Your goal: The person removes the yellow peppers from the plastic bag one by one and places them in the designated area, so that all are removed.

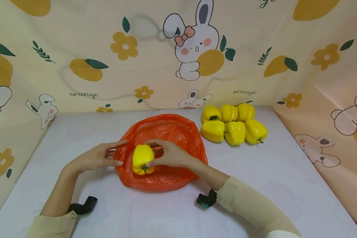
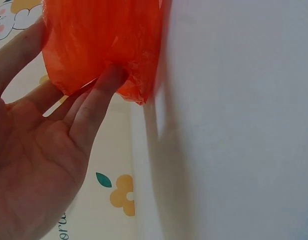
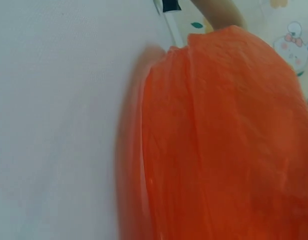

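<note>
An orange-red plastic bag [image 1: 178,181] stands on the white table with its wide mouth facing up. My right hand [image 1: 172,153] reaches over the bag and grips a yellow bell pepper [image 1: 143,155], thumb near the green stem, within the bag's mouth. At the bag's left side, my left hand [image 1: 98,157] touches the outside with spread, fairly straight fingers. The left wrist view shows the fingers [image 2: 96,107] of that hand against the bag's film [image 2: 101,45]. In the right wrist view the bag [image 3: 228,140] hides the right hand and the pepper.
Several more yellow bell peppers [image 1: 235,132] lie in two rows on the table [image 1: 250,185], right of and behind the bag. A patterned cloth [image 1: 154,69] with rabbits and oranges rises behind the table and along its sides. Black wrist cameras [image 1: 84,205] sit below both forearms.
</note>
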{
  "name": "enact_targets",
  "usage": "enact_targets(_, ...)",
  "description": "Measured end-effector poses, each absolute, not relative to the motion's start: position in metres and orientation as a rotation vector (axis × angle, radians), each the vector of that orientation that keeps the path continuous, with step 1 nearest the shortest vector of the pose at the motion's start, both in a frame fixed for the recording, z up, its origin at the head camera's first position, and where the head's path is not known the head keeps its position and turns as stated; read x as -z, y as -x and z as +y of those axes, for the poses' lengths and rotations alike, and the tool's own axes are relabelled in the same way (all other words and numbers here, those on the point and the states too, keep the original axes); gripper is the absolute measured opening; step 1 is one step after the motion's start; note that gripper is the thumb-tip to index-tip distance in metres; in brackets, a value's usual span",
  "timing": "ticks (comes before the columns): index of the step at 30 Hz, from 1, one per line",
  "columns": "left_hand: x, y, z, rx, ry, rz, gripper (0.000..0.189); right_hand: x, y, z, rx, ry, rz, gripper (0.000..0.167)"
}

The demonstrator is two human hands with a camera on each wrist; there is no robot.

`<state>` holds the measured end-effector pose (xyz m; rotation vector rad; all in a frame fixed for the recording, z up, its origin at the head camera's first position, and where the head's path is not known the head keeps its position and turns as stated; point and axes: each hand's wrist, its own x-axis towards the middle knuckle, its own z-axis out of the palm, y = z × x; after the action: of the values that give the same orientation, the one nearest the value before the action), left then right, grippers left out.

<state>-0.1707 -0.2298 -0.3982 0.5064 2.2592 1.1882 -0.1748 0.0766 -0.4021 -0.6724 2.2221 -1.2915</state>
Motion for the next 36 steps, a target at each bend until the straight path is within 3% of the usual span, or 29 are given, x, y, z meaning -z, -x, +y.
enact_targets(27,0.401,0.173,-0.227,-1.165,-0.525,2.307,0.072,0.386,0.168,0.140,1.491,0.655,2.153,0.072)
enact_targets(36,0.401,0.172,-0.230,-1.185,-0.546,2.297,0.074,0.383,0.165,0.168,1.443,0.535,2.292,0.070)
